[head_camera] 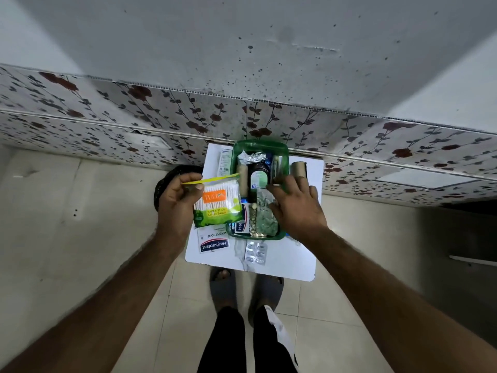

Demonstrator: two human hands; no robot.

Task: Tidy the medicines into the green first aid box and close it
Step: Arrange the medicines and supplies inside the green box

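Note:
The green first aid box (pixel 260 145) stands open on a small white table (pixel 293 259), packed with a dark bottle (pixel 258 173), a foil pack (pixel 251 158) and blister strips (pixel 265 216). My left hand (pixel 178 200) holds a green and orange pack of cotton swabs (pixel 218 203) by its top edge, just left of the box. My right hand (pixel 297 204) rests with spread fingers over the box's right side, holding nothing I can see. Outside the box lie a Hansaplast packet (pixel 212 242), a silver tablet strip (pixel 255 253), a white carton (pixel 224 164) and a brown bandage roll (pixel 299 168).
The table stands against a flower-patterned wall panel (pixel 161 117). A dark round object (pixel 172 176) sits on the floor left of the table, behind my left hand. My feet in grey slippers (pixel 223 286) stand on pale floor tiles at the table's near edge.

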